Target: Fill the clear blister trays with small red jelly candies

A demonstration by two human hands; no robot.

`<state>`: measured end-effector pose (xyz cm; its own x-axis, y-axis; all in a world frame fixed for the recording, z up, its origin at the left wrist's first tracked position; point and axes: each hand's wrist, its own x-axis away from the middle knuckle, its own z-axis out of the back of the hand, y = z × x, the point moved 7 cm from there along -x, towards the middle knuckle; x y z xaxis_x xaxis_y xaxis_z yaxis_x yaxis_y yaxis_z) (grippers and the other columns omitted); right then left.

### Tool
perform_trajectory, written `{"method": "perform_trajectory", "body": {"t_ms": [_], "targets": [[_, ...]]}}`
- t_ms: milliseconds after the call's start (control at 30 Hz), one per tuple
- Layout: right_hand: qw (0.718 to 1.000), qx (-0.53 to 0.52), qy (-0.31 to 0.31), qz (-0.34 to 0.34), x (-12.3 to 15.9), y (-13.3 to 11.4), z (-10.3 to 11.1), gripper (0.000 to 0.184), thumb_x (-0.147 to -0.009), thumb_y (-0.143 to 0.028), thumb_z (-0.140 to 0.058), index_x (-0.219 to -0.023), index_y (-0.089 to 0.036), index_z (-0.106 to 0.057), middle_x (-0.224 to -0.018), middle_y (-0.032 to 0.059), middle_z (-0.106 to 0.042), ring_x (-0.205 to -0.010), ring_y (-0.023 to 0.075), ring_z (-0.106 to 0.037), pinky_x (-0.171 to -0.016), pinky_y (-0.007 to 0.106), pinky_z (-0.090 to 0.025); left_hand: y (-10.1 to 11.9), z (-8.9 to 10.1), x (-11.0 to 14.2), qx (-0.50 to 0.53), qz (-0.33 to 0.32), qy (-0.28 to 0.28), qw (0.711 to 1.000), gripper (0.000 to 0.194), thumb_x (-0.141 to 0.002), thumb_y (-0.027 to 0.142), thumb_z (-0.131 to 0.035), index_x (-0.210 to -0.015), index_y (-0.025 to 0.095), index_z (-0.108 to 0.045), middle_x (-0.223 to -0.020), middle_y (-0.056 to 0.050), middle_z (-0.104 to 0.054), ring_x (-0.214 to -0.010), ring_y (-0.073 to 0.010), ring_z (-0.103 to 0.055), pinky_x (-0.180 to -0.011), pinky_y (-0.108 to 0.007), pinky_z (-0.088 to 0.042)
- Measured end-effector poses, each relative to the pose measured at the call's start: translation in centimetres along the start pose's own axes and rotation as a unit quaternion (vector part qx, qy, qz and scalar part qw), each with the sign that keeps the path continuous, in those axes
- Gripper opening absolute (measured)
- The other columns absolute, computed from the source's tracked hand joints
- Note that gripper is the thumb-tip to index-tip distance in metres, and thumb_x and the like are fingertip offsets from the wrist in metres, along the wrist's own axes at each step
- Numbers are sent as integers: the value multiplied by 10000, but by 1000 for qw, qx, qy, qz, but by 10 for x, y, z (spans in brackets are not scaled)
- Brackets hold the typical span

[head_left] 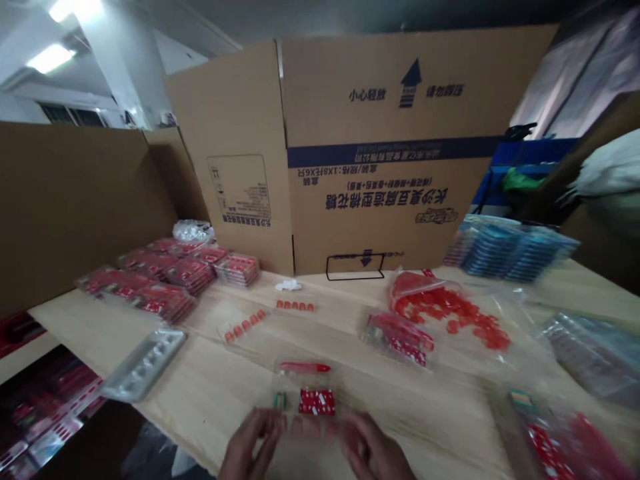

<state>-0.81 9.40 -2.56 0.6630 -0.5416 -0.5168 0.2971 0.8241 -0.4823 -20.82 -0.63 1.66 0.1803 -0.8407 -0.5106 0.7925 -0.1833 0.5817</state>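
Hovering at the near edge of the table [210, 407], the left hand [247, 445] and right hand [367, 445] sit close together, palms apart, fingers curved and loosely spread. Their fingertips are blurred where they meet the near edge of a clear bag [303, 387], so I cannot tell whether either hand is pinching it.

Just beyond the fingertips lie a red stick [305, 367], a green clip [280, 400] and a white-dotted red card [317, 402]. The stick runs crosswise above the other two, and the clip sits just left of the card, not touching it. (The film is so thin and glossy that I can't be sure all three lie inside the bag.)

Work this small goes best with the fingertips rather than the palms: each piece flat, the pieces slightly apart, and the film smooth so that no corner snags.

Nearby on the table are two strips of small orange pieces [295, 305], a bag of red discs [450, 313] and a smaller bag of red cards [400, 339]. A silver tray [143, 365] lies to the left, beside stacked red packs [165, 280]. Blue packs [515, 250] sit far right, and an opened carton [385, 147] stands behind everything.
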Motion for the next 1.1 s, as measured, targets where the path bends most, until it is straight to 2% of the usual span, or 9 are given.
{"method": "perform_trajectory", "body": {"t_ms": [100,200,300,367,533,767,900,967,1100], "targets": [[993,-76,38,-86,-59,18,-5,473,-862,-148,-429,-1331,-207,-402,-922,45,-690,-754,169,-686,-662,251,-575,-38,-6,-45,-14,129,-12,992,279,-868,400,-472,-755,199,-629,-664,-31,-634,-609,-185,-624,-554,-293,-540],[992,-47,38,-107,-92,27,-16,394,-795,-110,-510,-1183,-180,-530,-984,74,-646,-860,192,-662,-778,299,-555,-64,-15,-72,-24,143,3,989,333,-811,426,-472,-888,159,-657,-772,-75,-658,-727,-233,-650,-674,-393,-559],[986,-52,13,-157,-97,38,-30,409,-790,-105,-528,-1192,-177,-533,-1120,109,-592,-1010,215,-616,-877,332,-513,-81,-23,-75,-26,157,2,987,405,-807,402,-432,-1061,144,-614,-799,-69,-654,-740,-225,-649,-717,-408,-553],[979,-73,-8,-189,-96,45,-35,396,-789,-108,-534,-1176,-186,-549,-1123,96,-593,-996,200,-619,-872,311,-506,-85,-26,-69,-30,170,-5,985,424,-802,402,-427,-1098,148,-594,-818,-63,-652,-734,-214,-646,-718,-388,-549],[973,-85,-19,-214,-105,59,-35,327,-782,-112,-541,-1097,-181,-596,-1005,60,-641,-940,174,-632,-849,280,-509,-86,-26,-64,-54,202,-16,978,398,-822,415,-390,-1022,150,-610,-870,-69,-622,-661,-183,-623,-673,-344,-530],[970,-29,0,-240,-109,65,-42,438,-800,-104,-479,-1227,-175,-543,-1105,123,-571,-1018,239,-586,-893,372,-489,-102,-38,-102,-93,227,-56,968,396,-809,319,-474,-1127,119,-598,-875,-50,-602,-658,-157,-610,-674,-294,-497],[976,2,-10,-219,-107,54,-41,361,-823,-87,-440,-1126,-190,-607,-1206,135,-538,-1150,263,-500,-996,423,-405,-101,-42,-114,-98,216,-102,966,377,-809,278,-494,-1131,120,-607,-814,-33,-603,-723,-164,-623,-699,-272,-484],[985,11,-47,-168,-107,41,-40,352,-815,-163,-523,-1160,-199,-581,-1319,121,-480,-1255,274,-403,-1060,445,-323,-95,-45,-110,-99,208,-113,966,374,-835,269,-450,-1146,120,-596,-877,-57,-608,-750,-170,-630,-712,-284,-484],[983,32,-172,-60,-101,15,-42,776,-591,-416,-752,-1263,-154,-465,-1302,138,-462,-1199,315,-399,-1062,473,-273,-78,-59,-89,-112,188,-109,970,407,-877,262,-345,-1202,126,-548,-988,-106,-605,-793,-201,-646,-724,-335,-501]]}}
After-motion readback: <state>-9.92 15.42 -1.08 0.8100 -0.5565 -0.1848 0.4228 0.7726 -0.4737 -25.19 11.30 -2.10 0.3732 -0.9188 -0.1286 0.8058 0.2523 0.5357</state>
